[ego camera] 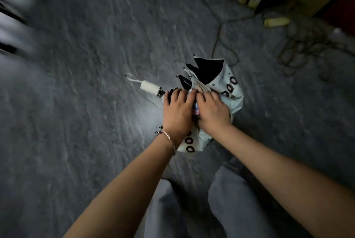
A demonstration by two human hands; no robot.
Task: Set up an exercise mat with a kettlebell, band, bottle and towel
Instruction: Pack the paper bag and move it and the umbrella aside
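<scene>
Now, folding umbrella [228, 91] lies on floor [96, 64], centre of view: crumpled pale-blue canopy with black ring print, black lining, white cylindrical handle [149, 86] pointing left. Left hand [178, 109], thin metal bracelet [170, 140] on wrist, curls fingers over bunched cloth near shaft. Right hand [213, 111] just beside, fingers bent, grips folds. Floor dark grey, rough, stone-like. Tangled cables [299, 49] far right.

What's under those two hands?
A folded pale umbrella with black rings, lying on the grey floor. Its white handle pokes out past the left hand. That hand and the right hand hide its middle.
</scene>
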